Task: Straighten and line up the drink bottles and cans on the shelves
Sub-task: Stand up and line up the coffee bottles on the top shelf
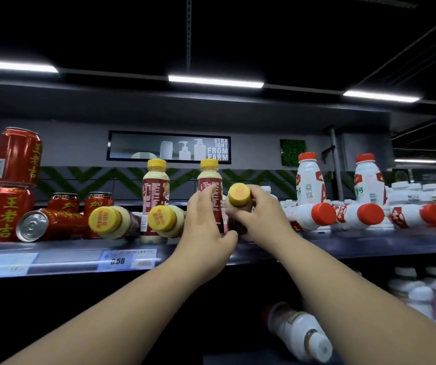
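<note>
Now, right hand (262, 219) gripping tilted bottle (240, 195), left hand (206, 224) flat-fingered on upright bottle (209, 177).

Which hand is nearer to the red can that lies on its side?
Left. The left hand is right of the lying red can; the right hand is farther right, gripping a tilted yellow-capped bottle.

black ceiling (238, 35) | strip lights (215, 81) | grey wall (80, 143) | framed poster (168, 146)

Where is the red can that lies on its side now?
In the head view the tipped red can is on the top shelf, left side, silver end toward the camera, between the stacked red cans and a lying yellow-capped bottle.
</note>
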